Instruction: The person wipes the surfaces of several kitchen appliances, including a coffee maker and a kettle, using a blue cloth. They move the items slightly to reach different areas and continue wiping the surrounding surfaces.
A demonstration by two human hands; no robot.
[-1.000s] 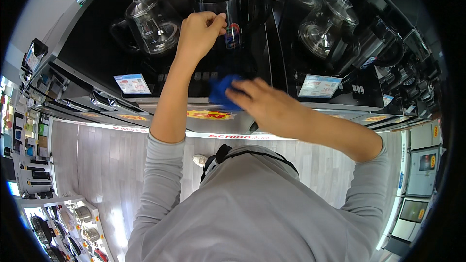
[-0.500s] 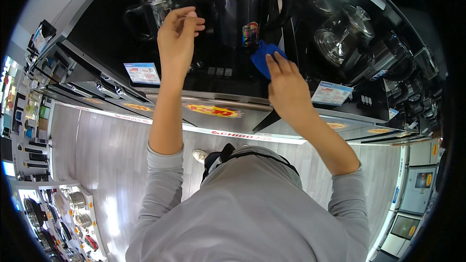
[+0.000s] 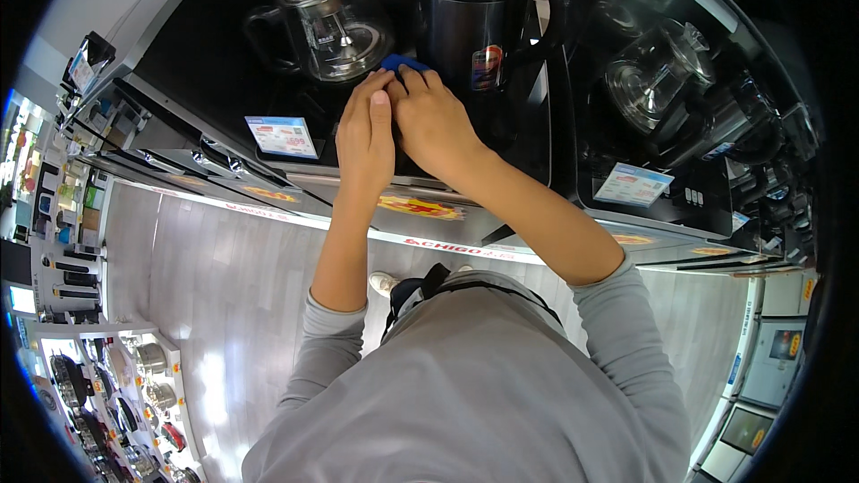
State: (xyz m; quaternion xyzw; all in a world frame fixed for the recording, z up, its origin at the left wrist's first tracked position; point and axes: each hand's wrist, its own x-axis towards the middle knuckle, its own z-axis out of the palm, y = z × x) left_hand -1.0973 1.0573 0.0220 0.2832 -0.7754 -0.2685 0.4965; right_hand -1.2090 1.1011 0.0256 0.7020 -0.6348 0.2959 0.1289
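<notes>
A folded blue cloth (image 3: 404,63) lies on the black glass top, its far edge showing past my fingers. My right hand (image 3: 436,123) is bent over the cloth and covers most of it. Close against it is my left hand (image 3: 365,132), fingers stretched forward with the tips beside the cloth and nothing visible in them. Just beyond my hands stands a clear glass teapot (image 3: 344,40) with a lid and a dark handle. A large dark pitcher (image 3: 463,31) with a black handle stands to its right.
Price cards stand near the front edge, one at left (image 3: 282,137) and one at right (image 3: 633,184). Another glass teapot (image 3: 658,79) sits on the neighbouring black top at right. A shelf (image 3: 165,394) of cookware is at lower left.
My right hand has moved left with the blue cloth, from beside the pitcher to in front of the teapot. My left hand has come down from the teapot to meet it.
</notes>
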